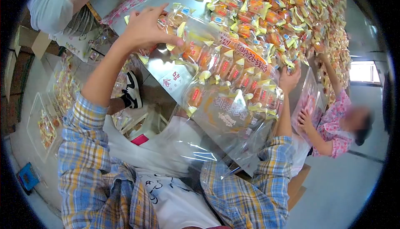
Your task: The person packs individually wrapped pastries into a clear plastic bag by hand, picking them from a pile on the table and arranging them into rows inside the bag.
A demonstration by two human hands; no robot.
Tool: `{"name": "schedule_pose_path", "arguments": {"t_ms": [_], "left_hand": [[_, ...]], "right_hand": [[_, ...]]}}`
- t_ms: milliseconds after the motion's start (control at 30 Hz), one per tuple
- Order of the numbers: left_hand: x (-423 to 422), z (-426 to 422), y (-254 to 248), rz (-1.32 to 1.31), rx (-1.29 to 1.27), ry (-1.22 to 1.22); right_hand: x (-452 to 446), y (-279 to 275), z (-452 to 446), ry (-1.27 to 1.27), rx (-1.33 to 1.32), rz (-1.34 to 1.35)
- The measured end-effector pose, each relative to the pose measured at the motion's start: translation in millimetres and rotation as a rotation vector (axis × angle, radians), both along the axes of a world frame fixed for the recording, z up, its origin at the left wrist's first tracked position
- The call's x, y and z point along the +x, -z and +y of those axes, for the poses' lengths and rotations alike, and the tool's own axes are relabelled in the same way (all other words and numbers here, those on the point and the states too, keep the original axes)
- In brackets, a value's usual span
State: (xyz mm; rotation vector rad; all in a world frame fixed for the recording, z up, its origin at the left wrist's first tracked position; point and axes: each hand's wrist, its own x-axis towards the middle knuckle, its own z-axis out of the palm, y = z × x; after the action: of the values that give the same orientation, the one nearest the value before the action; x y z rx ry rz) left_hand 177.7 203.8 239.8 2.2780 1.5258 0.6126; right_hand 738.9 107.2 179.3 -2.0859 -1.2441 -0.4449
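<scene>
Here, the left hand [148,31] spreads wide around wrapped cakes [191,53]; the right hand [290,78] curls beside 1 clear bag [225,120], grip unclear.

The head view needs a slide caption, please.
Left hand and right hand flank a clear bag of wrapped snacks.

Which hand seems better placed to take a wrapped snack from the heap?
Right, probably: the right hand is beside the heap, while the left hand spans other wrapped snacks farther away.
</scene>
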Motion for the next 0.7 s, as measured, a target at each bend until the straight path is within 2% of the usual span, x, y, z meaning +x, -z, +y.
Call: {"name": "schedule_pose_path", "arguments": {"t_ms": [133, 233, 333, 433, 533, 633, 700], "left_hand": [[3, 7, -4, 0.043, -0.058, 0.011], [5, 10, -24, -0.074, -0.282, 0.112], [3, 20, -11, 0.095, -0.105, 0.075], [4, 21, -4, 0.023, -0.038, 0.019], [8, 17, -24, 0.100, -0.149, 0.052], [8, 20, -41, 0.162, -0.386, 0.156], [4, 20, -33, 0.090, -0.426, 0.157]], "right_hand": [[5, 5, 1, -0.014, 0.006, -0.026], [6, 4, 0, -0.016, 0.001, -0.003], [2, 2, 1, -0.015, 0.004, -0.020], [5, 4, -1, -0.053, 0.032, 0.013], [3, 4, 1, -0.052, 0.045, 0.006], [4, 5, 2, -0.039, 0.031, -0.014], [7, 5, 1, -0.034, 0.021, -0.014]]}}
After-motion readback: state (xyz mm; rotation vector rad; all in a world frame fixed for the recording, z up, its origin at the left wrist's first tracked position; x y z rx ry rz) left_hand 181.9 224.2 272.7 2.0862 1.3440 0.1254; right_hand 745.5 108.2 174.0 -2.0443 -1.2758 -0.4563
